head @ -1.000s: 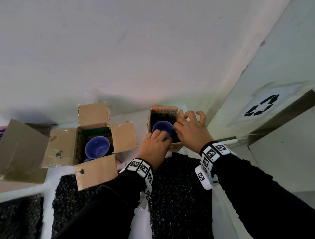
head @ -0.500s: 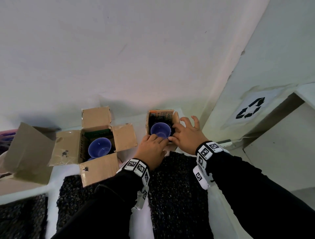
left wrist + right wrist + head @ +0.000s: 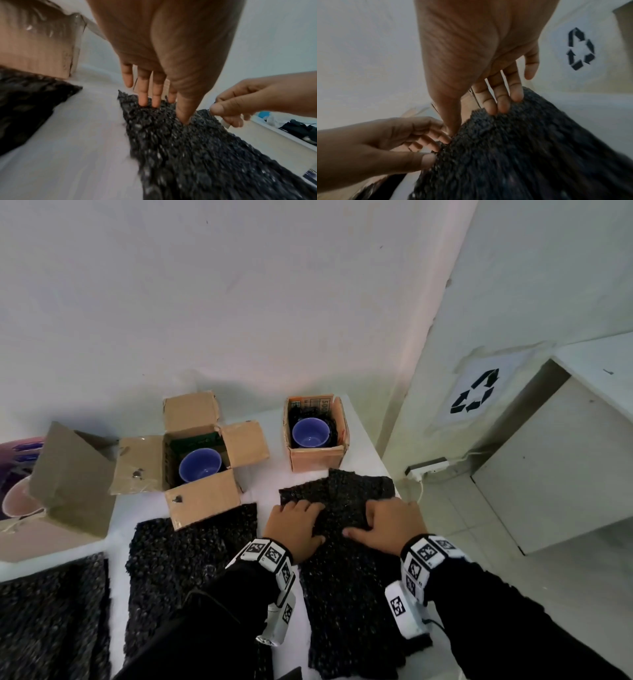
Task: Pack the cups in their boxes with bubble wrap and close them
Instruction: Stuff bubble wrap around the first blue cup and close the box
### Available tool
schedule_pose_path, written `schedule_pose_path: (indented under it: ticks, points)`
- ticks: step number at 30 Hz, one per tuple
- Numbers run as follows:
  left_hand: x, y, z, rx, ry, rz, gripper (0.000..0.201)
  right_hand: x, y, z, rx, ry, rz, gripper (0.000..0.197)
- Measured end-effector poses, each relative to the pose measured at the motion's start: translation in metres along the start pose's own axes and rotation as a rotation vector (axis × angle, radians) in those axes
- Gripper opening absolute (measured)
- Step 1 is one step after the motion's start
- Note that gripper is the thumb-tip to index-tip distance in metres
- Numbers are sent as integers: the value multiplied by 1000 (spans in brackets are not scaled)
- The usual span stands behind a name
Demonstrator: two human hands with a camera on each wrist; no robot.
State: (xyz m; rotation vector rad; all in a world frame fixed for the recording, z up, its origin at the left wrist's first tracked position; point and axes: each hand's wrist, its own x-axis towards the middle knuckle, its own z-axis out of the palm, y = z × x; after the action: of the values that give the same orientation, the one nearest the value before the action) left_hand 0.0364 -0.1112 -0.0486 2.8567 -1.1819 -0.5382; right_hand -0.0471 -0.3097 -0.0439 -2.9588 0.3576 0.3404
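Observation:
Two blue cups stand in open cardboard boxes: one cup (image 3: 309,433) in the small right box (image 3: 317,458), the other cup (image 3: 200,465) in the middle box (image 3: 202,499) with its flaps spread. In front of the right box lies a black bubble wrap sheet (image 3: 352,577). My left hand (image 3: 301,518) and right hand (image 3: 380,518) both sit on its far part, fingers curled, bunching the bubble wrap (image 3: 188,148) between fingertips and thumb. The right wrist view shows the right hand (image 3: 479,115) and left hand (image 3: 428,147) pinching the raised bubble wrap (image 3: 522,148).
Two more black bubble wrap sheets (image 3: 191,559) (image 3: 51,611) lie to the left. A third box (image 3: 68,481) with a pink cup (image 3: 20,501) stands at far left. The table's right edge (image 3: 383,470) runs beside the small box; a power strip (image 3: 426,465) and a recycling sign (image 3: 474,392) lie beyond.
Both hands left the small right box, where they were at the cup, and drew back onto the bubble wrap sheet in front of it, taking hold of it.

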Motion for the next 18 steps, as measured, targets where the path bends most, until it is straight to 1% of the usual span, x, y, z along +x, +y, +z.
schedule_pose_path:
  ticks: [2, 3, 4, 6, 8, 10, 11, 12, 13, 16, 18]
  points:
    - [-8, 4, 10, 2, -31, -6, 68, -17, -3, 14, -5, -89, 36, 61]
    - [-10, 6, 12, -1, -31, -5, 70, -22, -4, 19, 26, -104, 42, 58]
    - [-12, 7, 14, 0, -29, -7, 71, -26, -5, 22, 79, -89, 52, 51]
    - [-16, 8, 15, 6, 1, -21, 77, -28, -6, 24, 168, -12, 71, 34]
    - [-18, 9, 14, -6, 97, -21, 89, -30, -7, 20, 187, 63, 50, 21]
    - [-21, 11, 10, -29, 207, 36, 99, -31, -7, 14, 185, 142, -2, 17]
    - [-21, 11, 8, -22, 242, 78, 99, -32, -7, 10, 207, 188, -33, 16]
    - [-21, 12, 6, -4, 270, 117, 96, -32, -7, 7, 253, 226, -62, 15]
    - [-21, 14, 4, 15, 296, 147, 88, -33, -7, 4, 323, 251, -88, 13]
    - [-16, 16, -3, -7, 344, 175, 50, -33, -9, -3, 519, 273, -123, 16]
    - [-13, 18, -9, -101, 340, 181, 33, -33, -11, -7, 589, 300, -129, 19]
